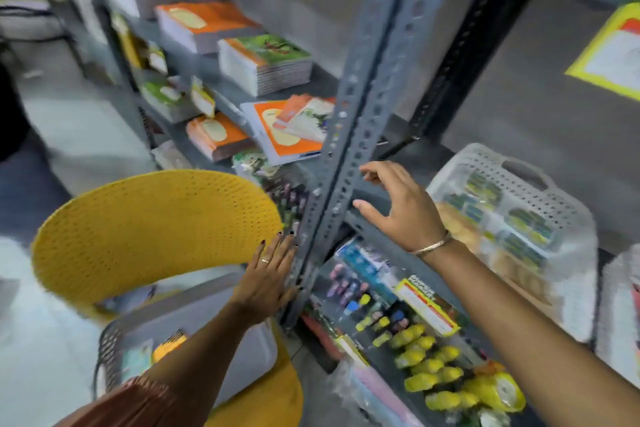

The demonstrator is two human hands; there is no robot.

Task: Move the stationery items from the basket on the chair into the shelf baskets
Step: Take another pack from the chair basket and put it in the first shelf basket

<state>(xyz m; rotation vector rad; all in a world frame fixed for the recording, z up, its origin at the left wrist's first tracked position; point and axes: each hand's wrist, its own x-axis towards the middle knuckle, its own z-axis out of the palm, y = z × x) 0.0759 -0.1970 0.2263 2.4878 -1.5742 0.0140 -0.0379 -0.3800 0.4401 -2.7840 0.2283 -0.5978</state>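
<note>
both hands empty, fingers spread: left hand (268, 279) by the shelf post (341, 135), right hand (398, 206) raised. grey basket (207, 333) on yellow chair (152, 229) holds stationery; next likely: grip another item.

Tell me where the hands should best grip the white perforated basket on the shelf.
Probably by the slot handle cut into the white perforated basket, at its far rim, reaching from above; the top is open and the handle unobstructed, while packets fill the inside.
</note>
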